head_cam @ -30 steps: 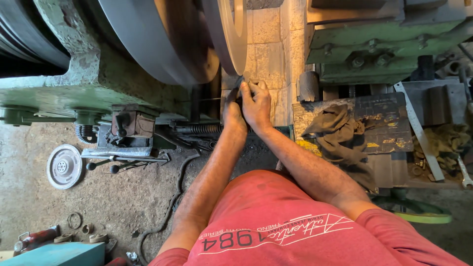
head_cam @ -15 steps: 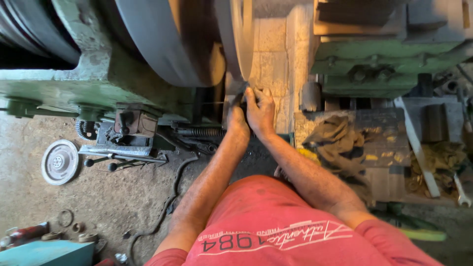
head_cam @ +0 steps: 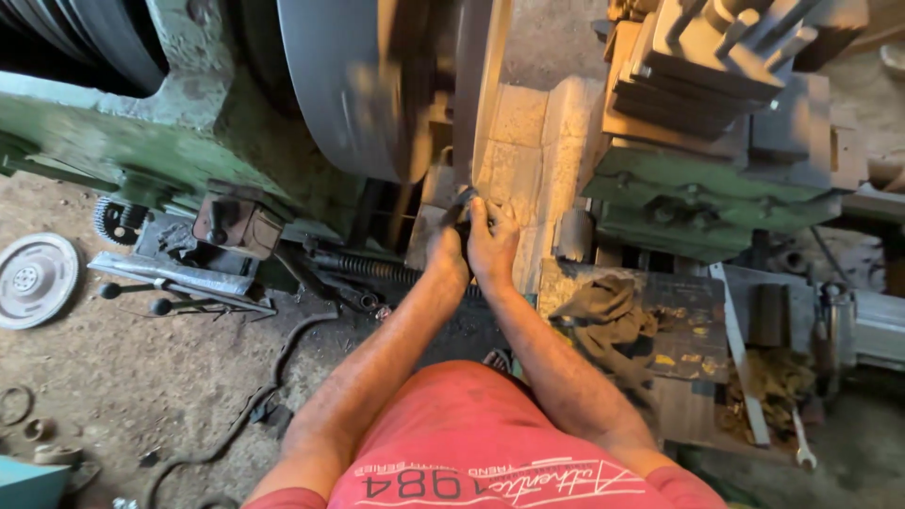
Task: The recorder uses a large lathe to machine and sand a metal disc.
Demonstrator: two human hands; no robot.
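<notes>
I see my left hand (head_cam: 446, 253) and right hand (head_cam: 492, 243) pressed together, both gripping a dark handle (head_cam: 459, 204) beside the lathe's grey chuck (head_cam: 363, 85).

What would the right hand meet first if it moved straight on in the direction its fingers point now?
The right hand points up the picture, toward the machine. Its fingers already seem to touch a dark curved piece. Straight beyond comes the pale block-like face beside the big grey wheel. Depth is unclear.
</notes>
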